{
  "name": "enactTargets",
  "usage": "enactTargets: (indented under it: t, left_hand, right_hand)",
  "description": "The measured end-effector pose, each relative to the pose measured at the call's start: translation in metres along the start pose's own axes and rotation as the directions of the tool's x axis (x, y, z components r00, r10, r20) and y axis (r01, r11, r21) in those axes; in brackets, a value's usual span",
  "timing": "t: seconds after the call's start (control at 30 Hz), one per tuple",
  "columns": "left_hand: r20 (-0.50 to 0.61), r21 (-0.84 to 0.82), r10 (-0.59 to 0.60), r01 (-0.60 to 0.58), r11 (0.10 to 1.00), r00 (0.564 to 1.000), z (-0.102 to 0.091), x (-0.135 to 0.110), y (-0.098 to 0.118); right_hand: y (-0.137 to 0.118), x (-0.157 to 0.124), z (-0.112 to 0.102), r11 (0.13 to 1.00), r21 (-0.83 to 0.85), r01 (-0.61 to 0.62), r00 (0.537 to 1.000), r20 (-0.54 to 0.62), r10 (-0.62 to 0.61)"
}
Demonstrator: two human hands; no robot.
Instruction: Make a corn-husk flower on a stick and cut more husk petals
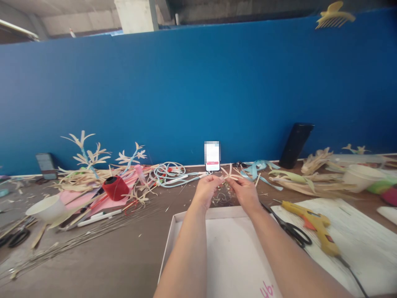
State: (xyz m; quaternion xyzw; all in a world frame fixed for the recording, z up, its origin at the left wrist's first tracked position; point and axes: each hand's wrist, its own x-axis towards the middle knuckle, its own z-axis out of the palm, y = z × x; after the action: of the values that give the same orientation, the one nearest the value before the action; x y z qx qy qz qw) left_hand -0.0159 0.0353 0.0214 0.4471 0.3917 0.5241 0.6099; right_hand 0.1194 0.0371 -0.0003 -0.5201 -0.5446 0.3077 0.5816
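My left hand (205, 191) and my right hand (245, 191) are raised together over the far edge of a shallow white box (229, 248). Both pinch a small star-shaped flower of pale dried leaf strips (230, 174) between their fingertips. The fingers of each hand are closed on its petals. Behind the hands a phone (212, 156) stands upright against the blue partition (198, 95).
Black scissors (291, 231) and a yellow glue gun (313, 225) lie on white paper at right. Left: a red thread spool (115, 187), white bowl (46, 208), thin wires (77, 240), finished leaf flowers (88, 154), a light-blue cable (170, 171). Dried husks (310, 174) and a white cup (359, 178) at right.
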Motion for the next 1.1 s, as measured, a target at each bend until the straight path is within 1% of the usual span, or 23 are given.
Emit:
enactTargets:
  t: [0.23,0.37,0.43,0.5,0.57,0.63,0.7,0.73,0.8,0.9,0.97,1.1]
  left_hand:
    - [0.015,-0.007,0.002,-0.002,1.0,1.0,-0.001,0.0,-0.001]
    - [0.004,0.06,0.023,-0.023,0.998,1.0,-0.002,0.001,-0.002]
    - [-0.025,0.126,0.041,-0.037,0.991,0.999,-0.003,0.002,-0.003]
    - [-0.082,0.161,0.062,-0.048,0.986,0.995,-0.004,0.004,-0.004]
    - [-0.152,0.13,0.078,-0.058,0.99,0.985,-0.007,0.007,-0.005]
    - [-0.208,0.063,0.08,-0.068,0.996,0.975,-0.009,0.009,-0.005]
    - [-0.238,0.031,0.073,-0.068,0.997,0.969,-0.012,0.011,-0.006]
    - [-0.241,0.046,0.072,-0.063,0.997,0.968,-0.012,0.012,-0.006]
    - [-0.207,0.133,0.08,-0.053,0.99,0.975,-0.012,0.011,-0.008]
    - [-0.081,0.273,0.08,-0.055,0.96,0.993,-0.009,0.01,-0.013]
    - [-0.008,0.313,0.059,-0.053,0.948,0.998,-0.008,0.009,-0.016]
    - [0.049,0.342,0.063,-0.076,0.937,0.997,-0.005,0.008,-0.017]
  right_hand:
    - [-0.001,0.0,0.0,1.0,-0.024,0.0,1.0,-0.008,0.0]
    - [-0.001,0.0,0.0,0.999,-0.041,0.017,1.0,-0.007,-0.018]
    - [-0.002,0.0,-0.001,0.998,-0.051,0.031,1.0,0.0,-0.031]
    - [-0.002,0.0,-0.001,0.997,-0.059,0.049,0.999,0.011,-0.049]
    - [-0.001,-0.001,0.0,0.996,-0.069,0.064,0.998,0.024,-0.062]
    - [0.001,-0.001,0.0,0.995,-0.076,0.071,0.997,0.037,-0.068]
    - [0.002,-0.001,0.001,0.994,-0.08,0.074,0.996,0.047,-0.071]
    - [0.003,-0.001,0.001,0.994,-0.075,0.077,0.996,0.053,-0.073]
    - [0.002,-0.002,0.001,0.995,-0.051,0.085,0.994,0.072,-0.081]
    - [-0.001,-0.002,0.0,0.994,-0.046,0.097,0.99,0.107,-0.091]
    - [-0.003,-0.002,-0.001,0.994,-0.059,0.095,0.989,0.12,-0.088]
    - [-0.005,-0.002,0.0,0.992,-0.041,0.12,0.986,0.119,-0.115]
